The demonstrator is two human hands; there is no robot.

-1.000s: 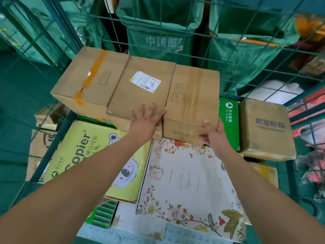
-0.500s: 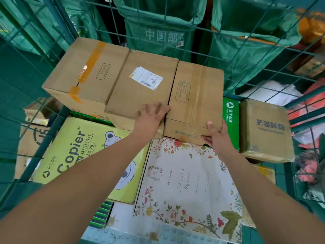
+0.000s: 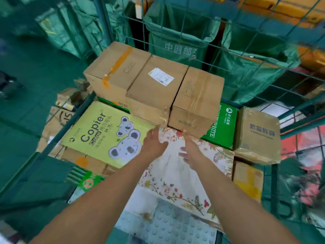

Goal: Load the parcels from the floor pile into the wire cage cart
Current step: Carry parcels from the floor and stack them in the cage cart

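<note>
Three brown cardboard parcels stand side by side on top of the load in the green wire cage cart: a left one with orange tape, a middle one with a white label and a right one wrapped in clear tape. Both my hands hover just in front of them, above a floral box. My left hand and my right hand hold nothing, their fingers loose and blurred with motion.
A yellow-green copier paper box lies at the left. At the right are a green paper box and a brown wrapped parcel. Green mail bags hang behind the cage. More parcels lie on the floor at the left.
Both hands have let go of the middle and right brown parcels and drawn back toward me. The view has pulled back and swung right.
</note>
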